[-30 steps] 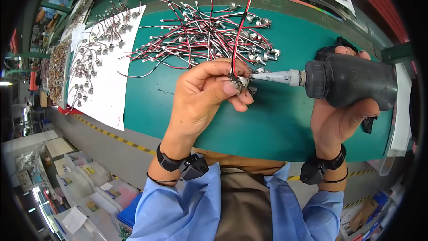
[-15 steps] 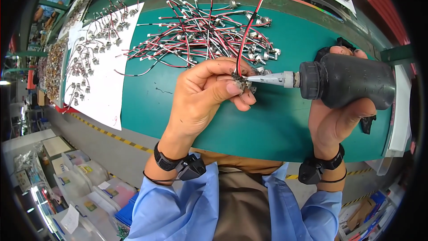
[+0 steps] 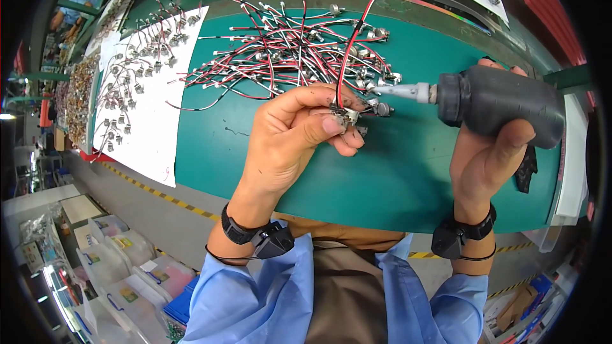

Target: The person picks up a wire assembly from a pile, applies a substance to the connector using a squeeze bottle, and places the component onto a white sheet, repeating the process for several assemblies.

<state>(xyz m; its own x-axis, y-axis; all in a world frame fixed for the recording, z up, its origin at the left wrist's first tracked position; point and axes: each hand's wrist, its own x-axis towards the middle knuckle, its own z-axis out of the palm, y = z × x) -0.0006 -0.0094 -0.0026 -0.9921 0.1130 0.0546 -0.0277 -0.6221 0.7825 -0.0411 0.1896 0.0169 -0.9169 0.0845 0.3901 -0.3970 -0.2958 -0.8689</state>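
Note:
My left hand (image 3: 280,134) pinches a small metal potentiometer (image 3: 348,115) between thumb and fingers, over the green mat. Its red, black and white wires rise from it toward the far side and end in a white connector. In my right hand (image 3: 483,169) lies a black squeeze bottle (image 3: 513,105) on its side, its pale tapered nozzle (image 3: 405,92) pointing left. The nozzle tip is a short way off the held part, up and to its right. Another wired potentiometer (image 3: 382,108) sits just beyond my left fingers.
A tangled pile of wired potentiometers (image 3: 287,57) covers the mat's far middle. On the left, a white sheet (image 3: 156,146) carries rows of similar parts. A crumpled black piece (image 3: 526,169) lies by my right hand. Plastic bins (image 3: 131,248) stand at the lower left.
My right hand has drawn the bottle back to the right and slightly away, so its nozzle tip has left the held potentiometer. My left hand has stayed nearly still.

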